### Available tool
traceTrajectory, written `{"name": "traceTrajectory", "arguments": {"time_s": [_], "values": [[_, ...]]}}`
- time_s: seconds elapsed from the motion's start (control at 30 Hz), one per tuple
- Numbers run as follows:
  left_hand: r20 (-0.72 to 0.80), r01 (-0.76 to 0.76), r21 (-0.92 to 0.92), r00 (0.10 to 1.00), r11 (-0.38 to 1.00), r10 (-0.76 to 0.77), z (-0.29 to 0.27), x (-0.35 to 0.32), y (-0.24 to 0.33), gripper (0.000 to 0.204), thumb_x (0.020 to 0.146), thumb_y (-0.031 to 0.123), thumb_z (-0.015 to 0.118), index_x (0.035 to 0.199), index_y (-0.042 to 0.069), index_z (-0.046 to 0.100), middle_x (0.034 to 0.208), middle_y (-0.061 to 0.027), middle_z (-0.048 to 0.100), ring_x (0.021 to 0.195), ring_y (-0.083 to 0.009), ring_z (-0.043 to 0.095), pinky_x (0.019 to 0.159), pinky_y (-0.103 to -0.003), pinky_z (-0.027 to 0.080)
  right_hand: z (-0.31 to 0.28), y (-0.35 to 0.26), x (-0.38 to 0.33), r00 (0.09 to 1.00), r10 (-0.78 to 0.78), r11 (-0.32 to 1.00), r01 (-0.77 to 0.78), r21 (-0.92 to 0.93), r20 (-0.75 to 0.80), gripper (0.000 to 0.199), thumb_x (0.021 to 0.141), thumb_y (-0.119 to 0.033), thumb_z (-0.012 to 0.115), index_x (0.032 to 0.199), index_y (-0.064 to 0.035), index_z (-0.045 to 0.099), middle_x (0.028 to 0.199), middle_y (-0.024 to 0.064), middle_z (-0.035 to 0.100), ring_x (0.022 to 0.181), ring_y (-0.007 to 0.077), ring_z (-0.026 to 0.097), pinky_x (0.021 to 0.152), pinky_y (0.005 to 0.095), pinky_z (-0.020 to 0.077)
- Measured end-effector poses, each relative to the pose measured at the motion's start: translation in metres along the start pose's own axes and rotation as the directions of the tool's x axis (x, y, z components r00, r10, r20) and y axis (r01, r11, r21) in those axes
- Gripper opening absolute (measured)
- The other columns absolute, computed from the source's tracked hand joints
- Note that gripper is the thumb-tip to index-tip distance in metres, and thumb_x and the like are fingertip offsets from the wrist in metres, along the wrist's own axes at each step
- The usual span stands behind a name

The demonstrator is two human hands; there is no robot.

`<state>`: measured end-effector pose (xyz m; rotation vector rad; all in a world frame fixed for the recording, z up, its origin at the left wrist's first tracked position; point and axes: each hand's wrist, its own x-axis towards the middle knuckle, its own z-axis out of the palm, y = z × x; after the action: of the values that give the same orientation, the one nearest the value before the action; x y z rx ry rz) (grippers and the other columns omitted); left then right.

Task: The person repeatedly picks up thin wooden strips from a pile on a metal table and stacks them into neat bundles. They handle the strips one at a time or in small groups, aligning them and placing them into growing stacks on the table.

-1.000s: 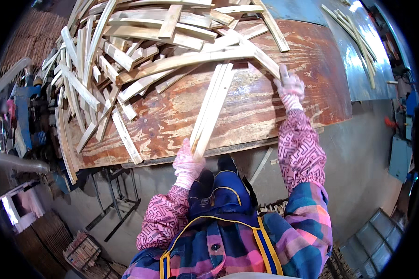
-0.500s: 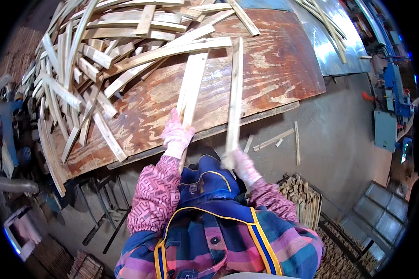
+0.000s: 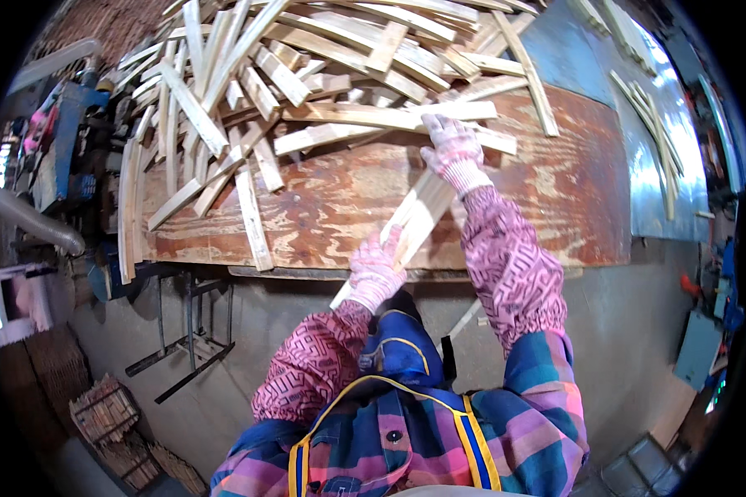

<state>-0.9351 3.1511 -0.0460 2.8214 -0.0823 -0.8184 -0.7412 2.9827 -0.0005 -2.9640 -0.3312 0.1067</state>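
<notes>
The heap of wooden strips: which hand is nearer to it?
Right. The right hand is at the near side of the heap; the left hand is farther off, holding strips by the table edge.

We see bare, matt wood in the strips (image 3: 423, 211), fairly smooth on their faces, while our tabletop (image 3: 331, 207) is worn, patchy wood with a slight sheen. The side table (image 3: 648, 209) gleams like glossy metal. Our gloves (image 3: 377, 272) look knitted; our sleeve covers (image 3: 514, 265) and shirt (image 3: 547, 385) are matt cloth.
</notes>
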Motion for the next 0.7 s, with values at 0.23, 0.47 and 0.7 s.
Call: {"name": "traceTrajectory", "arguments": {"time_s": [0.23, 0.47, 0.7], "values": [[-0.022, -0.003, -0.021, 1.000, 1.000, 0.002, -0.005, 0.001, -0.001, 0.093, 0.072, 0.039, 0.073, 0.152, 0.024, 0.027, 0.142, -0.0209, 0.041, 0.126, -0.0381, 0.046, 0.105, -0.049, 0.037, 0.008, -0.020, 0.085, 0.965, -0.020, 0.978, 0.073, -0.196, 0.260, 0.031, 0.090, -0.018, 0.057, 0.120, -0.0142, 0.051, 0.117, 0.0100, 0.066, 0.115, 0.0263, 0.061, 0.092, 0.0427, 0.0484], [-0.193, -0.008, 0.014, 0.981, 1.000, 0.011, 0.017, 0.006, 0.005, 0.088, 0.074, 0.042, 0.071, 0.151, 0.025, 0.032, 0.138, -0.0214, 0.043, 0.125, -0.0388, 0.046, 0.103, -0.050, 0.038, -0.029, 0.122, -0.105, 0.926, 0.022, 0.658, -0.298, 0.691, 0.378, 0.051, 0.086, -0.040, 0.066, 0.123, -0.0057, 0.063, 0.100, 0.0117, 0.071, 0.092, 0.0223, 0.068, 0.083, 0.0352, 0.0523], [-0.403, -0.164, 0.032, 0.900, 0.986, 0.163, 0.006, 0.011, 0.039, 0.080, 0.078, 0.051, 0.069, 0.143, 0.014, 0.043, 0.142, -0.0244, 0.043, 0.126, -0.0442, 0.046, 0.105, -0.050, 0.039, 0.055, 0.117, -0.198, 0.768, 0.313, -0.710, -0.200, 0.675, 0.558, 0.034, 0.094, -0.028, 0.059, 0.112, 0.0005, 0.059, 0.089, 0.0181, 0.070, 0.073, 0.0309, 0.070, 0.068, 0.0427, 0.0604]]}}
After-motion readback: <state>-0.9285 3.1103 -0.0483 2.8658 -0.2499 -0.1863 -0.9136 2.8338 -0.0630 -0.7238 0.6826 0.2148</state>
